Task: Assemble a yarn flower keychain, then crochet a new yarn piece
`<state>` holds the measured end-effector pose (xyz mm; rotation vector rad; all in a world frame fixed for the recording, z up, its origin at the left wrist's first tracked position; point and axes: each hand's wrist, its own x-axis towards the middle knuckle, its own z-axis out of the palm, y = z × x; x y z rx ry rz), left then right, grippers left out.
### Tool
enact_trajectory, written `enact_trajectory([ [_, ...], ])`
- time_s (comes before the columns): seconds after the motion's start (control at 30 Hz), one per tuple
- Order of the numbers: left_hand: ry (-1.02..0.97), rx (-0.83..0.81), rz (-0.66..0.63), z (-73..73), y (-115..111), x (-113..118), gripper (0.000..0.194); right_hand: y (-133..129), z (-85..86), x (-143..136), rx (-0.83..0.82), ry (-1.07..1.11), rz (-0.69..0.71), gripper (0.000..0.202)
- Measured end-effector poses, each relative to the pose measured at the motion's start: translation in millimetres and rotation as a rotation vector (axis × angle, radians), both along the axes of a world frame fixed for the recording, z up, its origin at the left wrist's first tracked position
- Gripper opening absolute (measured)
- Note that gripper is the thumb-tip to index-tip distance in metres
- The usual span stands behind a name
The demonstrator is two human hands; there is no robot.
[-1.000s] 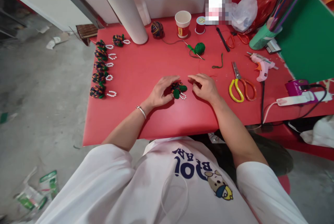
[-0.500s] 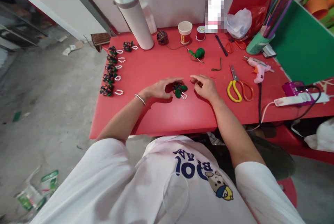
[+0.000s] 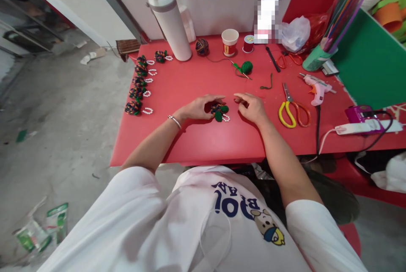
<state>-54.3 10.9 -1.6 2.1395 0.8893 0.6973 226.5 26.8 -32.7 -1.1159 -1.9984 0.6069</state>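
A knitted charm of dark multicoloured yarn with green leaf-like pieces and a white bead loop lies on the red table. My left hand curves around its left side, thumb and fingers apart; whether the fingertips touch the yarn I cannot tell. To the right of the charm, and apart from it, my right hand rests with bent fingers, forefinger and thumb spread, and nothing visible in them. Beyond the hands lie a green yarn ball and a crochet hook.
Several similar charms line the left edge of the table. At the back stand a white post, a multicoloured yarn ball, a paper cup and a thread spool. Scissors, a pink glue gun and a power strip are rightward.
The camera view has shifted slightly, so the table's things appear a little farther right and mostly lower. Both hands and the charm keep nearly the same places relative to each other.
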Motion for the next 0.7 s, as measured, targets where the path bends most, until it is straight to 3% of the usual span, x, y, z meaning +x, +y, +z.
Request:
enact_trajectory([
  [0.27,-0.012,0.066,0.085,-5.6,-21.1,-16.7,0.077,1.1,-0.1,0.1,-0.02,0.006,0.003,0.049],
  [0.43,0.0,0.145,0.068,-8.4,-25.6,-23.7,0.081,1.6,-1.5,0.0,-0.013,0.0,0.005,0.048],
  [0.7,-0.011,0.093,0.145,-13.8,-28.7,-26.0,0.079,1.3,-4.0,0.9,-0.028,0.016,-0.011,0.048],
])
